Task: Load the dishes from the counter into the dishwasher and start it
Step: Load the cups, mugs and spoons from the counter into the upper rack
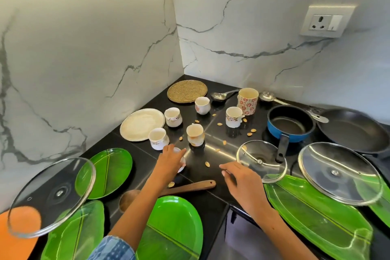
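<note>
**Left hand on a cup, right hand free over the tabletop**

Your left hand [171, 159] wraps around a small white cup [182, 163] at the middle of the black tabletop [213, 133]; fingers curl over its top, the cup mostly hidden. Your right hand [239, 177] hovers just right of it, fingers loosely bent, holding nothing.

Dishes sit all over the tabletop. Five more cups behind your left hand: one just beside it [158, 138], one on a dark base [195, 134], two further back [173, 116] [202, 105], one on the right [233, 116]. A floral mug [247, 101] stands at the back between two ladles [221, 95] [271, 97]. White plate [141, 124] left of the cups, woven mat [186, 91] in the corner. Blue pot [290, 123] and black pan [351, 130] on the right, with two glass lids [261, 160] [339, 173] in front. A third lid [51, 196] at near left overlaps green plates [105, 172]. A wooden spoon [185, 188] lies under your left forearm. Seeds are scattered among the cups. Dishwasher not in view.
</note>
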The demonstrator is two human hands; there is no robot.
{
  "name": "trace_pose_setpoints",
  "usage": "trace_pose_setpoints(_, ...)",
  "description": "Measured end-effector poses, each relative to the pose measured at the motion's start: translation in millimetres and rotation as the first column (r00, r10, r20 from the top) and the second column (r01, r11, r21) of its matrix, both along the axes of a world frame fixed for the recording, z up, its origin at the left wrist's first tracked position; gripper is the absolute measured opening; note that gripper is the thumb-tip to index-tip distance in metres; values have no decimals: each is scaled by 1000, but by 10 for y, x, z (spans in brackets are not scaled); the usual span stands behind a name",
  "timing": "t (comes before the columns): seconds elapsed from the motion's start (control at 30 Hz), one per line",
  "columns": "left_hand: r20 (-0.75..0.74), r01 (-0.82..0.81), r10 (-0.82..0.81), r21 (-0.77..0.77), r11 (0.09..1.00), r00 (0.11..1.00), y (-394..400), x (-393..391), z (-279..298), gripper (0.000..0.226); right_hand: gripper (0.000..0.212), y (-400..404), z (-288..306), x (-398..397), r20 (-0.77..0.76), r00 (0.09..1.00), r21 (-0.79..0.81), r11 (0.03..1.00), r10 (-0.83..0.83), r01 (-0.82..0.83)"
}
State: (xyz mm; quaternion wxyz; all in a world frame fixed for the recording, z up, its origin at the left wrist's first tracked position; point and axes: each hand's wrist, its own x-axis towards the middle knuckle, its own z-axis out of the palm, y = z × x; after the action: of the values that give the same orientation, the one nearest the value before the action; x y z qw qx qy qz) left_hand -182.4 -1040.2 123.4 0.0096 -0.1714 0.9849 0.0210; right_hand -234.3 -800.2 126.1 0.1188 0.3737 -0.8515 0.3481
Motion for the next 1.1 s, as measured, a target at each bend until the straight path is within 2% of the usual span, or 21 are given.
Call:
trace_pose_setpoints(0.1, -134, 95, -97, -27, 995, 986, 147, 86, 108, 56, 17, 235, 20, 56, 3, 1000, -30, 999, -20, 20)
trace_pose_setpoints(0.2, -180, 208, -223, -101, 973, 958, 441, 131, 228, 67, 17, 593, 59, 181, -23, 998, -52, 997, -66, 65)
trace_pose_setpoints(0.3, -231, 320, -335, -98, 942, 914, 1120, 279, 397, 67, 18, 1109, 93, 406, -53, 991, -98, 988, -125, 119)
trace_pose_setpoints(0.37, -311, 404, -411, -88, 910, 857, 1662, 410, 510, 60, 19, 1508, 102, 593, -81, 982, -123, 979, -173, 162)
trace_pose_setpoints(0.47, -333, 606, -636, -203, 769, 696, 2635, 641, 624, 51, 20, 2304, 77, 986, -109, 955, -149, 955, -275, 258)
trace_pose_setpoints(0.5, -340, 650, -663, -170, 741, 667, 2975, 731, 631, 50, 20, 2608, 48, 1143, -104, 946, -167, 943, -307, 288)
trace_pose_setpoints(0.6, -392, 706, -633, 66, 705, 668, 3921, 1020, 531, 46, 22, 3497, -98, 1609, -78, 904, -172, 899, -421, 404)
trace_pose_setpoints(0.67, -428, 788, -679, 154, 596, 597, 4569, 1190, 333, 46, 27, 4144, -219, 1968, -82, 854, -145, 854, -514, 501)
trace_pose_setpoints(0.8, -401, 826, -734, 398, 399, 548, 5765, 1459, -38, 54, 44, 5168, -494, 2657, -24, 788, -47, 788, -615, 614)
trace_pose_setpoints(0.9, -376, 782, -763, 566, 260, 526, 6563, 1638, -281, 52, 66, 5709, -771, 3032, 40, 751, -7, 751, -659, 660)
trace_pose_setpoints(1.03, -359, 646, -760, 757, 103, 542, 7338, 1781, -642, 43, 74, 6280, -1210, 3302, 72, 656, -14, 657, -752, 754)
trace_pose_setpoints(1.1, -336, 591, -792, 806, 39, 510, 7606, 1774, -924, 42, 73, 6551, -1457, 3375, 73, 637, 2, 638, -768, 770)
